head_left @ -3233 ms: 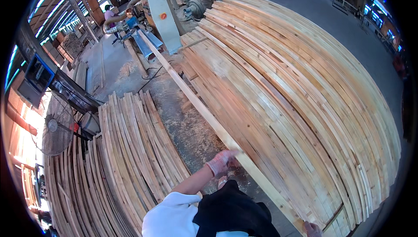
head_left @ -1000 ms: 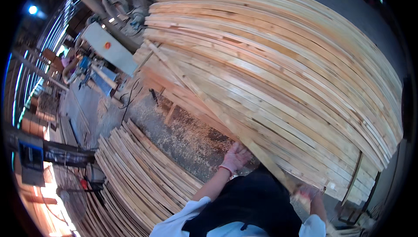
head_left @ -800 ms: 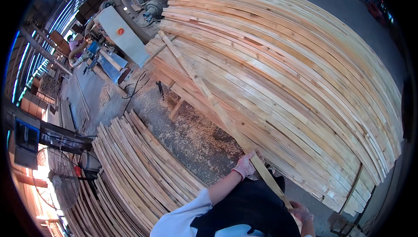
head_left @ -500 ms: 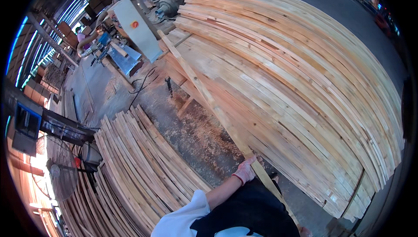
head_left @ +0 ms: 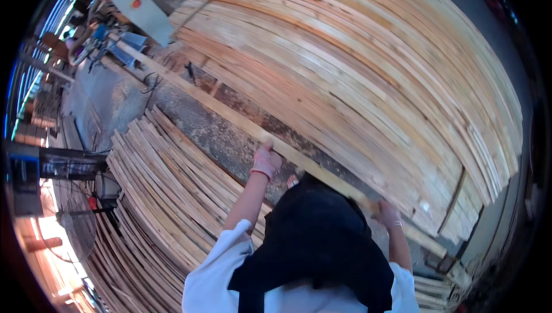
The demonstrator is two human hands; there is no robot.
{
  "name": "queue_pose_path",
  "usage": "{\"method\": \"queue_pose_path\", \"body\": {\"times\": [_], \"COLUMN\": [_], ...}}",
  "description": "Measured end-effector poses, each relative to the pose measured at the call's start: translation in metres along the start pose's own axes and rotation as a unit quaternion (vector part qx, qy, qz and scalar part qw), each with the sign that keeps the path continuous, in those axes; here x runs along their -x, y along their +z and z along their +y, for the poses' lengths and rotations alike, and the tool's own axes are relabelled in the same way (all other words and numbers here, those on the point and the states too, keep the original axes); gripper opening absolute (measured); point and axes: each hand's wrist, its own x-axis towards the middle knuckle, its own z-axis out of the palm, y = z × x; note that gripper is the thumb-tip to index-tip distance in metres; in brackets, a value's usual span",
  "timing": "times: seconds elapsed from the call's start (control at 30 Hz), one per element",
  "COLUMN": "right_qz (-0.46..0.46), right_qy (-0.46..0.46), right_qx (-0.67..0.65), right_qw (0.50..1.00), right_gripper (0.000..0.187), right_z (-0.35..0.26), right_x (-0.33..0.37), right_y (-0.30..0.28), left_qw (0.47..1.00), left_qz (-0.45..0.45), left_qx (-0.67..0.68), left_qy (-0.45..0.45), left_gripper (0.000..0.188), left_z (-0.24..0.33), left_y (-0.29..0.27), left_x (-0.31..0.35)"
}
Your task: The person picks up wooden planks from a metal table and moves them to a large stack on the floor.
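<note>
Alongside the broad stack of pale wooden boards (head_left: 345,83), on its near left flank, a long, narrow plank of light wood (head_left: 310,167) runs almost parallel to the stack's edge, with a strip of floor strewn with wood shavings (head_left: 218,146) showing between them. Half a second ago the plank's far end overlapped the stack's far corner; now it has swung left of that corner and appears to reach the blue metal machine bed (head_left: 133,41), though whether it rests there cannot be told.

Nearer the stack's middle, the left hand in a pinkish-white glove with a red cuff (head_left: 267,161) has its thumb against the plank's near edge; its other fingers are partly hidden, so how far they close cannot be told. By the stack's near end, the right hand (head_left: 388,214), mostly out of sight at the picture's lower edge earlier, is in full view, its fingers curled onto the plank.

Off the stack's far corner stands a pale, upright machine cabinet (head_left: 138,11) with a round orange-red spot; any writing on it is too blurred to read. Across the floor from the stack's near flank lies a lower pile of narrow wooden strips (head_left: 172,175).
</note>
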Motion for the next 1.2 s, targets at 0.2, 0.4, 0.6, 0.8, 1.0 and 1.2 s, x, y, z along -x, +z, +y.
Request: {"method": "queue_pose_path", "body": {"times": [0.2, 0.4, 0.6, 0.8, 1.0, 1.2], "right_qz": [0.107, 0.221, 0.272, 0.178, 0.230, 0.008], "right_qy": [-0.158, -0.185, 0.303, 0.234, -0.010, -0.001], "right_qx": [-0.171, -0.330, -0.094, -0.827, -0.938, -0.964], "right_qw": [0.967, 0.899, 0.909, 0.479, 0.260, 0.265], "right_gripper": [0.063, 0.065, 0.058, 0.048, 0.062, 0.087], "right_z": [-0.089, -0.018, 0.273, 0.341, 0.242, 0.215], "right_x": [-0.024, -0.007, 0.101, 0.152, 0.100, 0.055], "right_y": [-0.042, -0.017, 0.046, 0.081, 0.054, 0.068], "left_qw": [0.966, 0.941, 0.956, 0.966, 0.986, 0.992], "left_qz": [-0.126, -0.088, -0.118, -0.140, -0.145, -0.084], "left_qx": [-0.111, -0.275, -0.265, -0.216, -0.053, -0.033], "left_qy": [-0.196, -0.175, -0.039, 0.038, 0.057, 0.092], "left_gripper": [0.028, 0.033, 0.026, 0.026, 0.025, 0.022], "left_z": [-0.143, -0.181, -0.101, -0.039, -0.036, -0.009], "left_y": [0.000, 0.003, 0.020, 0.061, 0.105, 0.103], "left_x": [0.057, 0.093, 0.117, 0.121, 0.088, 0.050]}}
